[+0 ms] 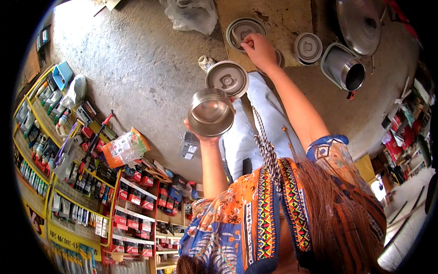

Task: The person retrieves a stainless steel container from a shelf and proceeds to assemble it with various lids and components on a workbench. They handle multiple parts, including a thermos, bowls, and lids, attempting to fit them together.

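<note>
My left hand (207,140) is wrapped round a round stainless steel container (211,112), its open mouth tilted toward me and the inside shiny and bare. Just beyond it is a round metal lid (227,80) with a raised clip in its middle, partly covered by the container. My right hand (260,51) reaches forward over a worn wooden board, fingers pinched together at the near edge of another round lid (242,29). Whether anything is between those fingertips I cannot make out. Beneath my right wrist a further round metal piece (279,58) shows in part.
On the wooden board (292,13) sits another lidded round container (308,48). To its right are a steel cylinder (351,73) lying open-ended and a large pan lid (360,25). A clear plastic bag (191,16) lies at the back. Stocked shelves (82,201) line the left.
</note>
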A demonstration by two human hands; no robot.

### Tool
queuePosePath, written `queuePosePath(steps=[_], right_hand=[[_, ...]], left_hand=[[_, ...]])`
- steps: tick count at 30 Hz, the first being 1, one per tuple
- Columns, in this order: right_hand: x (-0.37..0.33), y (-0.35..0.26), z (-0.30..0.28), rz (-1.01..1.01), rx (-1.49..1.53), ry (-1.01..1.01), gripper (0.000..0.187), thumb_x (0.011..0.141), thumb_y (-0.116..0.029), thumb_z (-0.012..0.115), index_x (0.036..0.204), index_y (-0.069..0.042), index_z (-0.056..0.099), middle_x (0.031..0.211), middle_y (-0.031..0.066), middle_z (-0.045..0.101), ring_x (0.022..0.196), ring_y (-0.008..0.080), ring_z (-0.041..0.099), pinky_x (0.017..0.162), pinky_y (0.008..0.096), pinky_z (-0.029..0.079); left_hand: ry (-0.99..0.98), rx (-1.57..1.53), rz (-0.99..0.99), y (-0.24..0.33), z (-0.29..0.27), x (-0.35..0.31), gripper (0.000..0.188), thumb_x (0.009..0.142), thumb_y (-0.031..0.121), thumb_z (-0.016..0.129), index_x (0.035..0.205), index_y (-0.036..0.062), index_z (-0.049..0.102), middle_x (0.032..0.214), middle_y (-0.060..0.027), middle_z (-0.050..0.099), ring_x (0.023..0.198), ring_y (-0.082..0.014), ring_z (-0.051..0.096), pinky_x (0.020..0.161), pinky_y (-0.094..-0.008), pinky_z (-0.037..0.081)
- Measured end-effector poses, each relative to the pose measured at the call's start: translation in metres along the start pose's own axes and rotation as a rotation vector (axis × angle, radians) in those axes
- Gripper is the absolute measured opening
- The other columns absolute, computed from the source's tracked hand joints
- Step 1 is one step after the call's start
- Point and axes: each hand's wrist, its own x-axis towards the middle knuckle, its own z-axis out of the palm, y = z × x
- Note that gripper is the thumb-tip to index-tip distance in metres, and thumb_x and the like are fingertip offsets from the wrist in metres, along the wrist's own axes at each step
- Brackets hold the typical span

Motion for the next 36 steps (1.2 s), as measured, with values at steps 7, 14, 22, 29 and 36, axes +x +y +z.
queuePosePath(steps=[7,14,22,29,36], right_hand=[[0.005,0.004,0.003,-0.039,-0.115,0.117,0.012,0.079,-0.012,0.068,0.090,-0.008,0.066,0.088,0.0081,0.062,0.082,0.0273,0.061,0.074,0.0380,0.050],[0.009,0.009,0.007,-0.397,-0.209,0.003,0.023,0.078,-0.010,0.067,0.099,-0.016,0.071,0.093,0.0053,0.058,0.096,0.0269,0.056,0.084,0.0397,0.047],[0.017,0.010,0.005,-0.431,-0.131,-0.062,0.020,0.076,-0.017,0.072,0.096,-0.015,0.072,0.095,0.0070,0.059,0.098,0.0272,0.056,0.084,0.0403,0.048],[0.027,0.010,0.002,-0.427,-0.122,-0.162,0.019,0.077,-0.017,0.072,0.096,-0.014,0.069,0.095,0.0070,0.059,0.098,0.0277,0.056,0.086,0.0407,0.047],[0.035,0.013,-0.014,-0.434,0.005,-0.259,0.014,0.078,-0.016,0.071,0.089,-0.009,0.064,0.094,0.0073,0.058,0.093,0.0251,0.056,0.081,0.0367,0.046]], left_hand=[[0.008,-0.028,-0.013,-0.001,0.001,0.001,0.113,0.063,0.060,0.080,0.147,0.0035,0.030,0.143,-0.0270,0.039,0.130,-0.0537,0.037,0.096,-0.0698,0.043],[0.006,-0.015,-0.015,0.001,-0.002,0.000,0.114,0.063,0.059,0.081,0.147,0.0029,0.029,0.143,-0.0272,0.038,0.131,-0.0548,0.034,0.097,-0.0703,0.042],[0.026,0.004,0.004,0.000,-0.002,0.000,0.114,0.064,0.063,0.079,0.147,0.0028,0.029,0.143,-0.0291,0.037,0.131,-0.0544,0.034,0.097,-0.0705,0.041],[0.014,0.006,-0.007,-0.001,-0.003,0.000,0.113,0.063,0.064,0.078,0.148,0.0063,0.030,0.146,-0.0256,0.036,0.133,-0.0541,0.032,0.100,-0.0707,0.038],[0.029,-0.036,-0.007,-0.004,0.004,0.006,0.109,0.063,0.063,0.079,0.147,0.0109,0.033,0.147,-0.0211,0.037,0.134,-0.0531,0.031,0.102,-0.0685,0.037]])
